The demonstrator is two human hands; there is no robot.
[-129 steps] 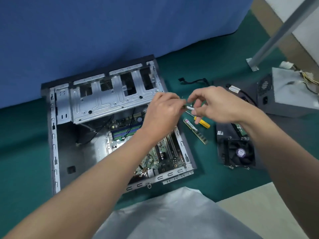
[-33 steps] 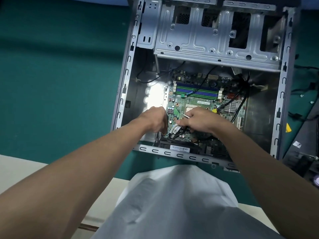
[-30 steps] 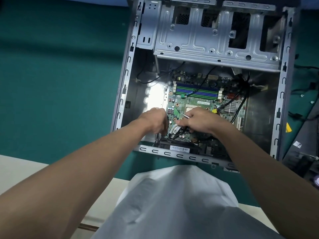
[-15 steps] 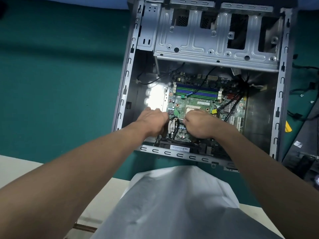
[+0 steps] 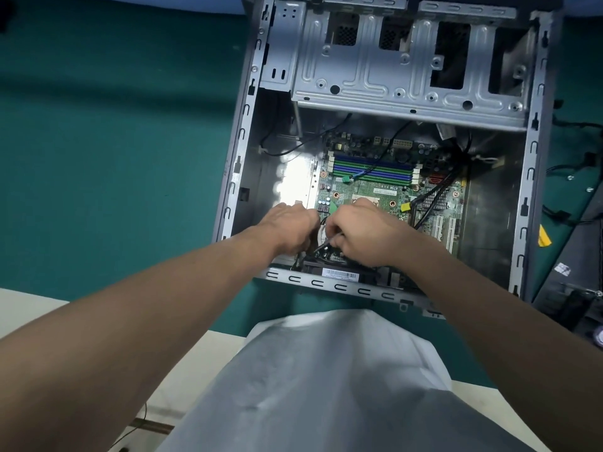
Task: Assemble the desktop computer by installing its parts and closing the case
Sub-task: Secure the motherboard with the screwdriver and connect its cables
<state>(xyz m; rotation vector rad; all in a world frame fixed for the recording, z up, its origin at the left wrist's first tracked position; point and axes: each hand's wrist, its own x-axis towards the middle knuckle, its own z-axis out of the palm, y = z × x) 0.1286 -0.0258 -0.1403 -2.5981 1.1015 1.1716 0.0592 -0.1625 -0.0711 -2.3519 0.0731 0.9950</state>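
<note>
While both hands crowd the lower middle of the frame, inside the open case (image 5: 235, 177): right hand (image 5: 365, 234) clamped on a thin tool (image 5: 327, 244); left hand (image 5: 288, 228) curled beside a white plug (image 5: 321, 234), its hold impossible to tell; advice: keep the tool square, wires (image 5: 435, 195) clear of the board (image 5: 375, 194).

Electronics repair workbench, green mat (image 5: 114, 158), opened computer case (image 5: 535, 190)

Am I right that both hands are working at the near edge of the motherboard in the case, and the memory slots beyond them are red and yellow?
No: the head view shows the memory slots are blue and green, not red and yellow. The left hand and right hand do work at the near edge of the motherboard in the case.
</note>
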